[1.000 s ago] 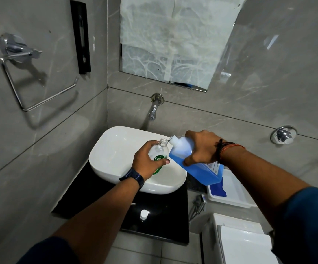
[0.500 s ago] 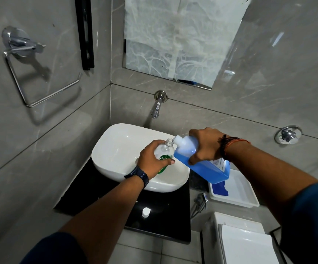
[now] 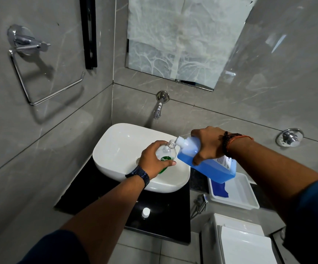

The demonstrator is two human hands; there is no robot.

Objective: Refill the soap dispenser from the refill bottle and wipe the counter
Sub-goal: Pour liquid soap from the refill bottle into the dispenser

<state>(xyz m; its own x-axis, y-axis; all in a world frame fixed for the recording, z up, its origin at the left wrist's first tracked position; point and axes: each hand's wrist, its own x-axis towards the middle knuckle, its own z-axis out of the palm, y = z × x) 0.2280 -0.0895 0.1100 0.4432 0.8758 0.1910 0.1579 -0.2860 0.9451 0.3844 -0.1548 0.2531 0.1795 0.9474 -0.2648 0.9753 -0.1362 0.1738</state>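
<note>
A: Where are the hands?
B: Over the white basin [image 3: 116, 147]. The left hand [image 3: 153, 159] grips the clear soap dispenser [image 3: 166, 153]; the right hand [image 3: 208, 144] clasps the tilted blue refill bottle [image 3: 209, 166], spout at the dispenser's open neck.

refill bottle [image 3: 209, 164]: I see blue liquid, white neck, white label
dispenser [image 3: 165, 152]: clear, green logo patch
sink [image 3: 120, 149]: white
counter [image 3: 165, 216]: glossy black
cap [image 3: 146, 212]: white
tray [image 3: 238, 195]: white, with a blue cloth [image 3: 220, 189]
walls [image 3: 40, 115]: grey, pale marble veining
sleeves [image 3: 314, 216]: dark blue
</note>
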